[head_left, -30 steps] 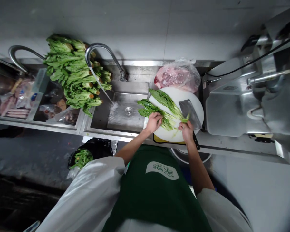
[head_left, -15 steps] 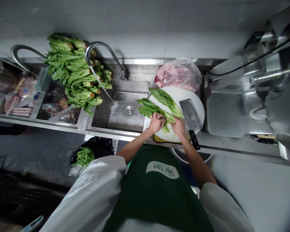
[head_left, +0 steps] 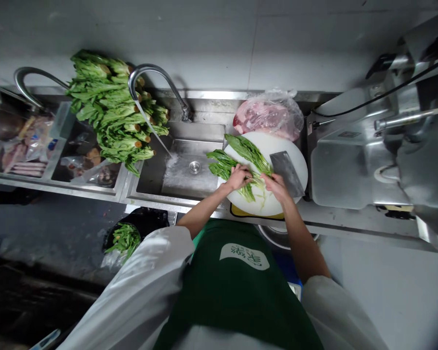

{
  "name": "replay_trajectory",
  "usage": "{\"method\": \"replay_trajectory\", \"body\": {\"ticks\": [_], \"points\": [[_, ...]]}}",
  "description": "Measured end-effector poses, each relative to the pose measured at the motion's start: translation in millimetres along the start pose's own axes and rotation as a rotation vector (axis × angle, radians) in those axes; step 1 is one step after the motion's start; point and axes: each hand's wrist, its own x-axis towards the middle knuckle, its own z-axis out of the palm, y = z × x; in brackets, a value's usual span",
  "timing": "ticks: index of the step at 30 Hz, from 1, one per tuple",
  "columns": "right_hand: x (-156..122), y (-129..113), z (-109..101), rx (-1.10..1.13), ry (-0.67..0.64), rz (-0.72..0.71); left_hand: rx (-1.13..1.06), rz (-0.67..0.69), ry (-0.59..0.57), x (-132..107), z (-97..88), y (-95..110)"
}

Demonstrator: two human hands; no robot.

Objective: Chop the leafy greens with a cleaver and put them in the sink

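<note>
White board (head_left: pixel 272 142) bears leafy greens (head_left: pixel 247 149) — left hand (head_left: pixel 240 178) and right hand (head_left: pixel 276 185) gripping.

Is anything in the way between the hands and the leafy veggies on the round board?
Nothing visible: the left hand and right hand are already at the leafy greens. The cleaver lies right of them, not between.

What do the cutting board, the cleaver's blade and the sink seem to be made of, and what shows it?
Cutting board: probably plastic, matte; evenly white, with no visible grain.
Cleaver's blade: metal, probably steel; flat grey with a dull sheen.
Sink: likely stainless steel; grey and smooth, with bright reflections.
</note>
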Motion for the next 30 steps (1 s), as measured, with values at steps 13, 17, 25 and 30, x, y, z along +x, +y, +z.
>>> {"method": "replay_trajectory", "body": {"ticks": [13,17,25,30], "points": [[-22.6,6.4,44.1,0.399,0.08,0.091,-0.382,0.014,0.151,-5.3,4.3,8.0],[-17.7,5.7,47.7,0.285,0.157,0.031,-0.564,-0.033,0.091,-8.0,2.7,11.2],[-17.2,10.8,52.9,0.242,0.199,-0.061,-0.594,-0.102,0.018,-4.2,-5.3,4.8],[-14.8,14.8,40.4,0.31,0.17,0.007,-0.184,-0.083,0.121,-5.3,-17.3,-3.0]]}}
